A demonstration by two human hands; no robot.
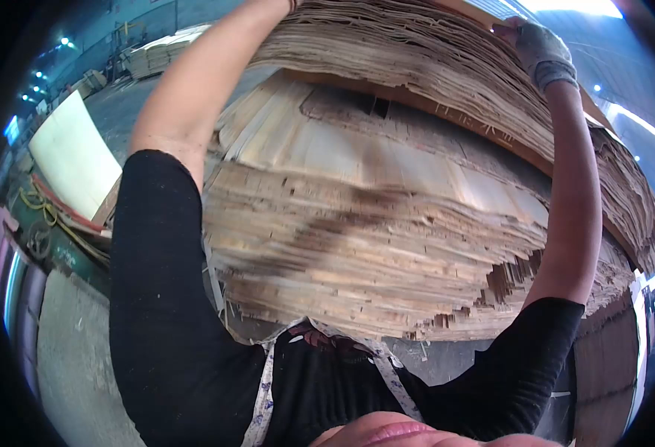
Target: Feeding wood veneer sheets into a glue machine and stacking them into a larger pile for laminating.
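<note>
My left forearm (201, 89) rises to the top edge, where the hand passes out of sight. My right hand (540, 48), in a grey glove, is raised at upper right, fingers wrapped on the edge of a brown board (462, 10) at the top of a thick stack of thin, wavy wood veneer sheets (387, 52). A brown board (447, 108) with pale markings runs under that stack. Below it lies a broader pile of veneer (357, 253), with ragged edges and lighter, smoother sheets on top.
A pale curved sheet (70, 160) stands at left above yellow hoses (37, 205) and a metal wheel (39, 240). More stacked boards (156, 56) are at the back left. A concrete surface (70, 335) is at lower left; a dark brown panel (599, 357) is at right.
</note>
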